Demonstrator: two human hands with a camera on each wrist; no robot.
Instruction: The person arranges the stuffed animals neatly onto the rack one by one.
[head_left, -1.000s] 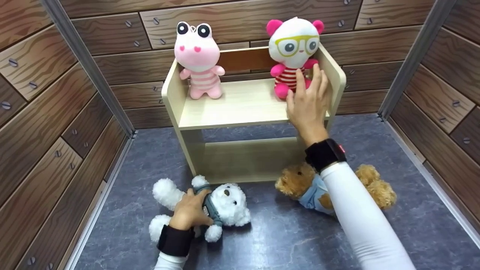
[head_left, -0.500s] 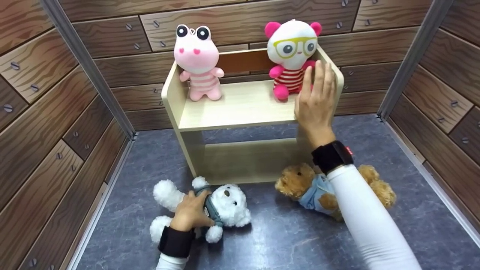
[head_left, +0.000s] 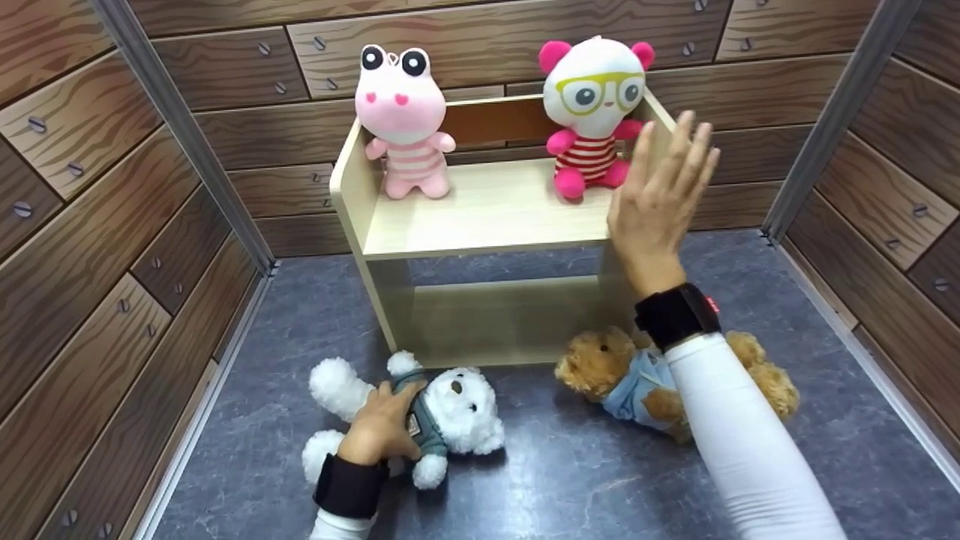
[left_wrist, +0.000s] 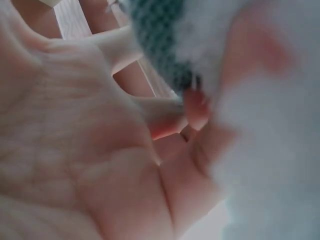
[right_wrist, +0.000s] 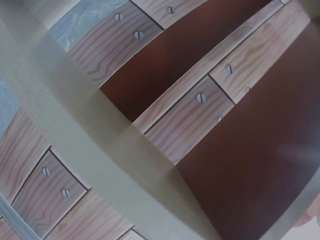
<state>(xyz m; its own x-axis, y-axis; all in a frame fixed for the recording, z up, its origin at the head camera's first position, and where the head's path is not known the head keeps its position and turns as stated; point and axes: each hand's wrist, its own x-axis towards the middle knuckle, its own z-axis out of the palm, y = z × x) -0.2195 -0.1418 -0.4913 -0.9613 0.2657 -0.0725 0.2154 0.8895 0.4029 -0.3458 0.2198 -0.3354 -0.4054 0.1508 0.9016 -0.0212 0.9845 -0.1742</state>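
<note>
A white teddy bear (head_left: 465,420) in a dark green top lies on its back on the floor. My left hand (head_left: 379,427) grips its body, fingers and thumb spread to either side of the torso. In the left wrist view, fingertips meet the knitted top (left_wrist: 160,40) beside blurred white fur. My right hand (head_left: 660,202) is raised with straight fingers, holding nothing, in front of the right side panel of the small wooden shelf (head_left: 480,217). Left of it sits a panda plush (head_left: 589,157) with yellow glasses and a red striped body, on the upper board.
A pink frog-like plush (head_left: 405,112) stands at the upper board's left end. Beneath my right forearm lies a brown teddy bear (head_left: 600,364) in a blue hoodie. Wood-patterned walls (head_left: 862,247) enclose the dark floor (head_left: 547,487). The shelf's side panel (right_wrist: 100,145) crosses the right wrist view.
My right hand has moved off the panda plush, rightward to the shelf's side panel, and its fingers have straightened. The left hand stays on the white teddy bear.
</note>
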